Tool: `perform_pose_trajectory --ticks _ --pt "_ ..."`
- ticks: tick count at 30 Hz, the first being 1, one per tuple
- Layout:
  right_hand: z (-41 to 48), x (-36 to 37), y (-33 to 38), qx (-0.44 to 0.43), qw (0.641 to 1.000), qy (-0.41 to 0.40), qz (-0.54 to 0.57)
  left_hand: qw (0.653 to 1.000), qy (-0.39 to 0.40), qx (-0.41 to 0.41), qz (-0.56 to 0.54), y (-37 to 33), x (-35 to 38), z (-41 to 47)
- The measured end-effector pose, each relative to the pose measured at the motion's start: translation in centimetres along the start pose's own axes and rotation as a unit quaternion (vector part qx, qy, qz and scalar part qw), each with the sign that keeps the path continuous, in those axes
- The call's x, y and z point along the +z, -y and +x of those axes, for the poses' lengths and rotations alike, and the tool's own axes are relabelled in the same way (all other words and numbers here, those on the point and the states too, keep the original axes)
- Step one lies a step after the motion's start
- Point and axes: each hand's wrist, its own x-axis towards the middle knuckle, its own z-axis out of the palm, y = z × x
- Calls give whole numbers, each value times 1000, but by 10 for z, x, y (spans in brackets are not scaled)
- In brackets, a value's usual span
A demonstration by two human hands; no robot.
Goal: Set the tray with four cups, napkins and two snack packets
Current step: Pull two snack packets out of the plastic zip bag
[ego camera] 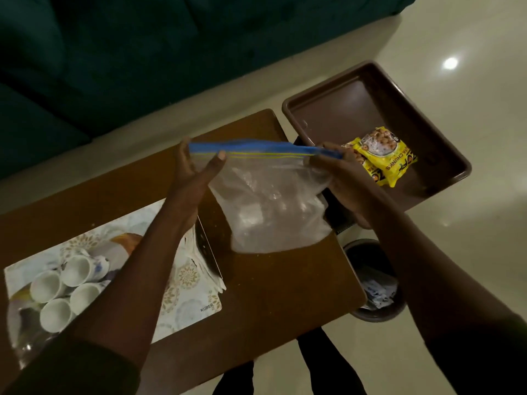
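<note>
Both hands hold a clear zip bag [273, 206] with a blue seal strip above the wooden table [273, 295]. My left hand [194, 166] pinches the strip's left end and my right hand [339, 172] grips its right end. The bag looks empty. A brown tray [342, 109] stands to the right of the table, and yellow snack packets [382, 158] lie in it. Several white cups [65, 289] lie on their sides on a patterned placemat [188, 292] at the left. A stack of white napkins [199, 252] shows beside my left forearm.
A dark round bin [376, 280] with paper in it stands on the floor below the table's right edge. A dark green sofa [114, 52] fills the far side. A pale tiled floor [470, 223] lies at the right.
</note>
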Motion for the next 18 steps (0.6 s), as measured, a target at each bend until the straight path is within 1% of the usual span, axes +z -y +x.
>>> perform_pose_trajectory --ticks 1,3,4,5,7,9,10,11,13,14,15,16,17,18 --pt "0 0 -1 11 1000 4 14 998 43 -40 -18 9 -4 -3" --pt "1 1 -3 8 999 -11 46 989 112 -84 -56 24 -8 -11" --pt "1 2 -5 -4 998 -25 56 985 128 -95 -69 29 -7 -16" --pt "0 4 -8 -14 996 -46 72 983 128 -104 -86 33 -6 -20" --pt "-3 5 -16 -14 988 -95 119 980 111 -117 -118 40 0 -26" --pt "-6 5 -23 13 985 -108 131 981 87 -121 -124 43 8 -31" --pt "-9 5 -25 34 989 -93 106 983 64 -120 -122 45 12 -32" --pt "-13 5 -25 47 994 -59 76 985 38 -118 -122 47 14 -33" --pt "-20 5 -27 55 997 31 40 985 -12 -113 -132 47 18 -32" --pt "-24 4 -30 62 996 62 27 985 -29 -107 -135 46 20 -31" --pt "-28 4 -33 72 994 75 16 985 -44 -99 -131 44 21 -29" --pt "-31 4 -36 84 994 72 13 989 -63 -85 -106 43 23 -28" --pt "-33 4 -39 89 995 50 22 993 -89 -65 -43 42 22 -26" --pt "-35 4 -42 88 996 1 34 992 -113 -39 40 43 21 -23"
